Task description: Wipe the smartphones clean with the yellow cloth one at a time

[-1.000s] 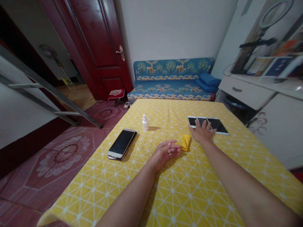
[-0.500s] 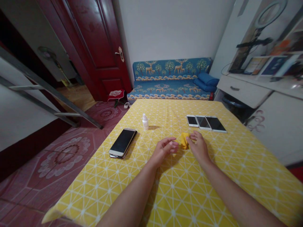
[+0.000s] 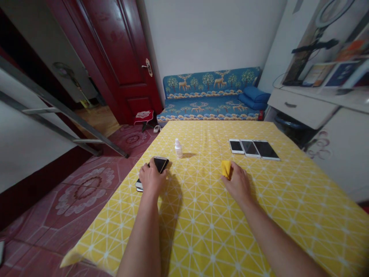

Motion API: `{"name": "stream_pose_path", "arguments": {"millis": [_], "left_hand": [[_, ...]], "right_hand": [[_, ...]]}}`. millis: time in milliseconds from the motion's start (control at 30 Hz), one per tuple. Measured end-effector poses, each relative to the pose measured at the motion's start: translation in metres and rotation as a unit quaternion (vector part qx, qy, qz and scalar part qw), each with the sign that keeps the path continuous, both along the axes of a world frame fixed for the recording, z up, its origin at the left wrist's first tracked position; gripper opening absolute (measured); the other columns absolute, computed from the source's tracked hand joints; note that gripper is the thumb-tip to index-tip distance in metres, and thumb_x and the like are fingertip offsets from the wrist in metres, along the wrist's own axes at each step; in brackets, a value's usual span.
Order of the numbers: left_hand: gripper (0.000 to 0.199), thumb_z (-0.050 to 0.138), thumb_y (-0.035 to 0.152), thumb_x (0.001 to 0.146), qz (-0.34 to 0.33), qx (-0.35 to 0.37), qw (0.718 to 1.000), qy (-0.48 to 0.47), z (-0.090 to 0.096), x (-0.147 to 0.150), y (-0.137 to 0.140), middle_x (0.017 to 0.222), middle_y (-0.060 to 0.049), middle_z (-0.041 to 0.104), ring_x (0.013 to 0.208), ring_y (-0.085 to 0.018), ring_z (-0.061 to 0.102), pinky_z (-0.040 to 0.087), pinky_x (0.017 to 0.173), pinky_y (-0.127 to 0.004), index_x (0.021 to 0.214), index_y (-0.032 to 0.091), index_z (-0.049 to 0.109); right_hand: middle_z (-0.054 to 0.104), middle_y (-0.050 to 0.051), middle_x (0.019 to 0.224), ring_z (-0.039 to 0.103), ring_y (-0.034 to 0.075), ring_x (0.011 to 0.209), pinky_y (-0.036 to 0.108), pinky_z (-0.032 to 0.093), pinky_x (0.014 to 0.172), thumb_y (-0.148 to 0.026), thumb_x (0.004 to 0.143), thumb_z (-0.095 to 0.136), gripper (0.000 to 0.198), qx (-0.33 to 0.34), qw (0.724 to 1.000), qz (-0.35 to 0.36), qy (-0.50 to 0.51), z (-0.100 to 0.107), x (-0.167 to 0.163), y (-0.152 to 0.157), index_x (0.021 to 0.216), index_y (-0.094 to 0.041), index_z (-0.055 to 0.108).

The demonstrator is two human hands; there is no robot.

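My left hand (image 3: 151, 179) reaches over the stacked phones at the left of the table, its fingers and thumb closed across the sides of the top smartphone (image 3: 161, 163). The hand covers the middle of that phone. Beneath it, the edge of another phone (image 3: 139, 189) shows. Between the fingers and thumb of my right hand (image 3: 240, 184) is a bunched yellow cloth (image 3: 226, 168), held near the middle of the table. A small white bottle (image 3: 178, 149) stands upright just beyond the stacked phones, apart from both hands.
Several phones lie in a row (image 3: 250, 148) at the back right of the table. The yellow patterned tablecloth (image 3: 201, 215) covers the tabletop. Behind it stands a blue patterned sofa (image 3: 198, 98). White drawers (image 3: 302, 105) are at the right, a metal ladder (image 3: 66, 115) at the left.
My left hand has moved left from beside the cloth onto the top phone of the stack. My right hand has stayed near its place, with the cloth in its grip. The view has shifted slightly.
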State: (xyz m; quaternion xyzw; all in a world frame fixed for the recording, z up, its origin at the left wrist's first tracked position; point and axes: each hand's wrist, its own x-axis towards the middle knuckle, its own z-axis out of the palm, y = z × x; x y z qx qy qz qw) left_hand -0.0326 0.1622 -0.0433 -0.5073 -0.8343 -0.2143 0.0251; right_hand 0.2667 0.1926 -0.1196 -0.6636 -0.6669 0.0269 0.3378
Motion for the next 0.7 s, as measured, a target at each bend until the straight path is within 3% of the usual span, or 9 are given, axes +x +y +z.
{"name": "stream_pose_path", "arguments": {"millis": [133, 267, 467, 600, 700], "left_hand": [[0.067, 0.057, 0.038, 0.082, 0.023, -0.074, 0.997, 0.002, -0.003, -0.010, 0.000, 0.122, -0.021, 0.061, 0.113, -0.036, 0.056, 0.040, 0.093, -0.043, 0.143, 0.015, 0.038], [0.070, 0.056, 0.042, 0.082, 0.047, -0.073, 0.996, -0.007, -0.003, -0.013, 0.001, 0.124, -0.022, 0.059, 0.115, -0.039, 0.054, 0.041, 0.092, -0.044, 0.144, 0.015, 0.038], [0.087, 0.070, 0.050, 0.070, 0.065, -0.047, 0.997, 0.000, 0.001, -0.016, 0.000, 0.123, -0.021, 0.058, 0.116, -0.038, 0.053, 0.042, 0.093, -0.042, 0.144, 0.020, 0.037], [0.094, 0.076, 0.048, 0.065, 0.062, -0.065, 0.996, -0.028, 0.005, -0.014, -0.001, 0.120, -0.019, 0.062, 0.112, -0.037, 0.058, 0.046, 0.085, -0.041, 0.145, 0.021, 0.035], [0.066, 0.070, 0.042, 0.072, 0.054, -0.058, 0.994, -0.081, 0.005, -0.013, -0.002, 0.117, -0.013, 0.067, 0.108, -0.035, 0.061, 0.046, 0.078, -0.040, 0.133, 0.026, 0.050]], "right_hand": [[0.064, 0.012, 0.117, 0.057, 0.031, 0.111, 0.043, 0.043, 0.098, -0.033, 0.076, 0.055, 0.050, -0.003, 1.000, 0.011, 0.013, -0.001, 0.004, 0.000, 0.124, -0.021, 0.051], [0.064, 0.013, 0.120, 0.056, 0.030, 0.113, 0.043, 0.041, 0.101, -0.035, 0.077, 0.052, 0.048, 0.000, 1.000, 0.013, 0.024, -0.001, 0.005, -0.002, 0.123, -0.021, 0.053], [0.064, 0.013, 0.120, 0.056, 0.030, 0.114, 0.043, 0.042, 0.101, -0.035, 0.076, 0.052, 0.048, 0.000, 0.999, 0.017, 0.029, 0.000, 0.005, -0.002, 0.122, -0.019, 0.055], [0.064, 0.014, 0.120, 0.056, 0.030, 0.113, 0.043, 0.041, 0.101, -0.033, 0.076, 0.053, 0.048, 0.000, 1.000, 0.017, 0.025, 0.001, 0.006, -0.002, 0.121, -0.018, 0.055], [0.065, 0.013, 0.118, 0.057, 0.029, 0.112, 0.043, 0.042, 0.101, -0.033, 0.077, 0.053, 0.046, 0.003, 1.000, 0.018, 0.024, 0.000, 0.006, -0.002, 0.121, -0.019, 0.055]]}}
